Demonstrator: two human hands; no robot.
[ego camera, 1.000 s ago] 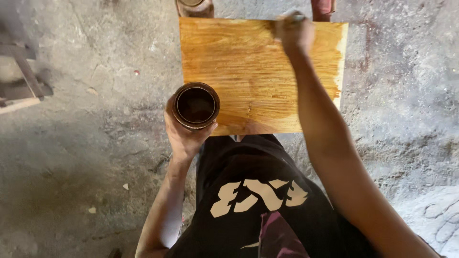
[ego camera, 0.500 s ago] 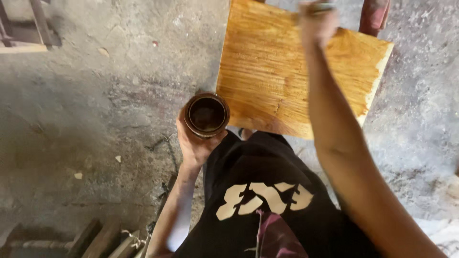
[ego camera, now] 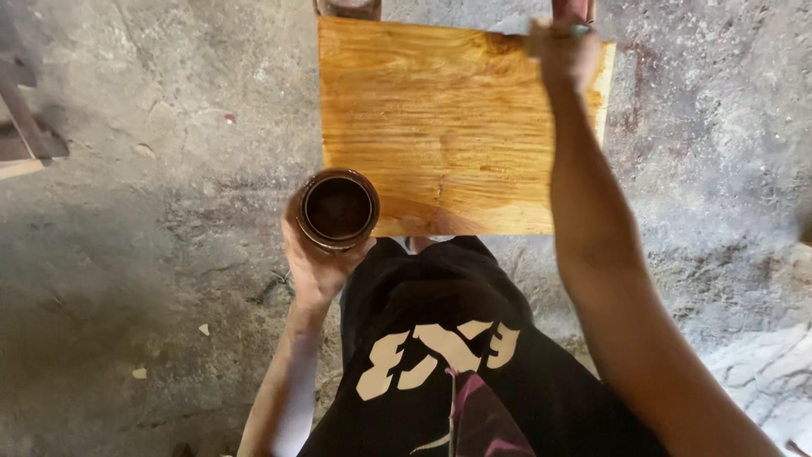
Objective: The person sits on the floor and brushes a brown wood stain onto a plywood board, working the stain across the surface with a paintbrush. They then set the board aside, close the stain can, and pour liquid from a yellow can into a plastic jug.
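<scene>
My left hand [ego camera: 315, 264] holds a small round can [ego camera: 337, 209] of dark brown liquid, upright, at the near left corner of a glossy orange-brown wooden board [ego camera: 440, 127]. My right hand [ego camera: 564, 52] reaches over the board's far right edge, fingers closed on a tool with a metal band, probably a brush [ego camera: 573, 29], mostly hidden by the hand. The board's surface looks wet and freshly coated, darker near the can.
The board rests on a stand whose legs [ego camera: 348, 8] show at the top edge. Rough grey concrete floor [ego camera: 152, 254] surrounds it. Wooden pieces [ego camera: 21, 127] lie at the far left. My black printed shirt [ego camera: 440, 355] fills the bottom centre.
The view has swung, so the board now lies squarer and more central. My right hand stays at the board's far right edge; my left hand still holds the can at the near left corner.
</scene>
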